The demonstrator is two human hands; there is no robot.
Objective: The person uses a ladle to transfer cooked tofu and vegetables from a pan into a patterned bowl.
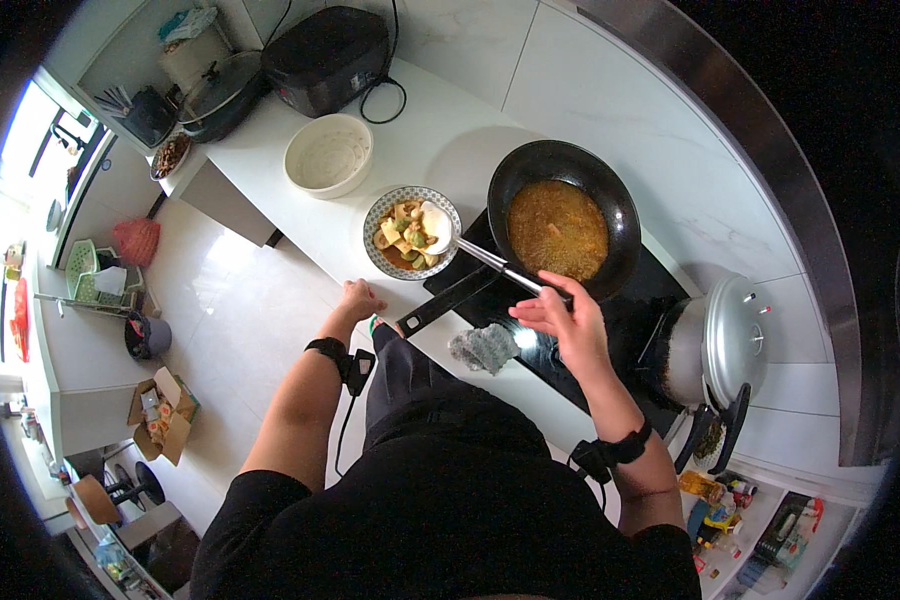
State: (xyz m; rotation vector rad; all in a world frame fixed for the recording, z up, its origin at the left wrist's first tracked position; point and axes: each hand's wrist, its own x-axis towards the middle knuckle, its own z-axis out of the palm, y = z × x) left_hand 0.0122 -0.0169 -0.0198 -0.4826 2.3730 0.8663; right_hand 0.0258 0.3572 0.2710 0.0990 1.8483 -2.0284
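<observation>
My right hand [570, 319] grips the dark end of a metal ladle's handle [495, 262], with some fingers loosely extended. The ladle's bowl [436, 227] lies over the right side of a patterned bowl [375, 259], which holds chunks of food in reddish broth. Right of it, a black wok [626, 225] with brownish, bubbly liquid [555, 232] sits at the cooktop, its long handle [446, 300] pointing toward me. At the counter's front edge, my left hand [361, 300] is curled below the patterned bowl, with nothing visible in it.
A grey cloth [484, 349] lies at the front edge of the black cooktop [551, 349]. A pressure cooker [731, 341] stands on the right. A cream basin [328, 157], a black appliance [326, 60] and a lidded pan [221, 97] occupy the left counter. An open cardboard box [163, 416] is on the floor.
</observation>
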